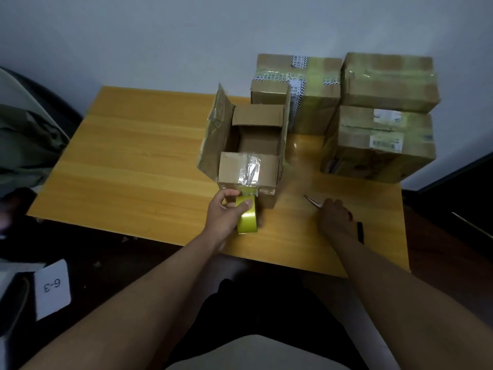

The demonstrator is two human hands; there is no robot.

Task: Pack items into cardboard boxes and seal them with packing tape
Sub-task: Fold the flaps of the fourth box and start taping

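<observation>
tape roll (246,217) half hidden in left grip (226,213), scissors (313,202) under right (333,216)

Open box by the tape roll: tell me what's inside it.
The open box shows only bare cardboard walls and floor; no items visible. The near flap hides the front part of the inside.

Far left of my left hand (226,212), a white card (52,288) reads "6-3"; box labels too blurred to read

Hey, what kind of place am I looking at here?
Probably a small packing station in a plain room: sealed boxes stacked by the wall, an open box on a wooden table, and a tape roll.
</observation>
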